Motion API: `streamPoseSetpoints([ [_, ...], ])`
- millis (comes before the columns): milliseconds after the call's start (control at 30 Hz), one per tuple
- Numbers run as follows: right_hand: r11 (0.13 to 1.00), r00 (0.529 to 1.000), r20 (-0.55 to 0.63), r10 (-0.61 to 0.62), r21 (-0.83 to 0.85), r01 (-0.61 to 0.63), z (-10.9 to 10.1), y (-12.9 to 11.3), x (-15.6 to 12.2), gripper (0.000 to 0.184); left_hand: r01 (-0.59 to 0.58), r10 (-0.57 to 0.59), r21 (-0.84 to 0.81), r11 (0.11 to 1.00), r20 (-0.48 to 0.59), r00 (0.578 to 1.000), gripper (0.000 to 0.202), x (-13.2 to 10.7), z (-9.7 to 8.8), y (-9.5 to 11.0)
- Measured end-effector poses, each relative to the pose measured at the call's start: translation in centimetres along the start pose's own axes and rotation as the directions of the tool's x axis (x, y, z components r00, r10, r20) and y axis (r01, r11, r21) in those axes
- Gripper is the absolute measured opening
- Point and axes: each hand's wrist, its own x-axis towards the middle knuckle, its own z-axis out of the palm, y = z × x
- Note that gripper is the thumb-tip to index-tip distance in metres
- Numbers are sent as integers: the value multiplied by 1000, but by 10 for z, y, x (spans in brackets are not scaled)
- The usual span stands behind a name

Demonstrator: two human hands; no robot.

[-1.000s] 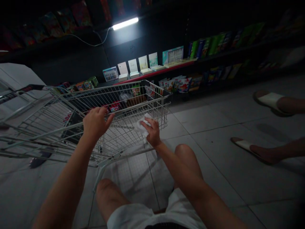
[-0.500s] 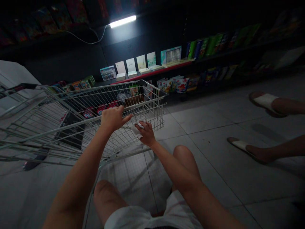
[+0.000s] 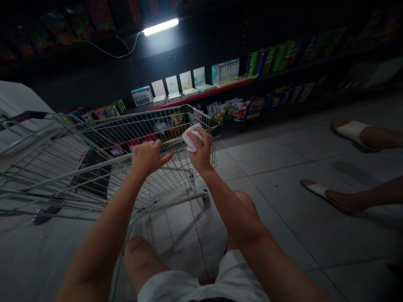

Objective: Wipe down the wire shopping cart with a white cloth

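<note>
A wire shopping cart (image 3: 103,126) stands in front of me on a tiled floor, with packets and a box inside. My left hand (image 3: 147,156) is wrapped over the top rail of the cart's near side. My right hand (image 3: 200,147) holds a crumpled white cloth (image 3: 191,138) against the upper rail near the cart's right corner. My bare knees show below, low to the floor.
Dark shelves (image 3: 220,86) with cards, booklets and coloured packets run along the back under a tube light (image 3: 160,26). Another person's feet in white slippers (image 3: 352,130) rest on the floor at the right. A white cabinet (image 3: 15,100) stands at the left.
My right hand with the cloth has risen from the cart's lower side mesh to its top rail. My left hand slid right along the rail, then stayed put.
</note>
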Motion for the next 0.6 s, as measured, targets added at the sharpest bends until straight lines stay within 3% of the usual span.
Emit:
streamPoseSetpoints([
  [100, 998, 995, 95, -34, -42, 38, 10, 9, -13, 57, 12, -11, -15, 1000, 18, 1000, 66, 0, -1, 0],
  [267, 995, 967, 243, 72, -85, -53, 11, 37, -114, 61, 17, -17, -15, 1000, 26, 1000, 67, 1, -2, 1],
  [367, 995, 960, 264, 98, -61, -85, -1, 50, -147, 53, 20, -20, 1, 1000, 23, 1000, 67, 3, -1, 0],
  [467, 994, 974, 201, 105, -61, -95, -13, 50, -126, 39, 14, -14, 2, 1000, 17, 1000, 66, 3, 0, -1],
  [600, 998, 997, 61, 51, -33, -49, -16, 35, -52, 41, 7, -7, -7, 1000, 10, 1000, 66, 1, 0, -1],
])
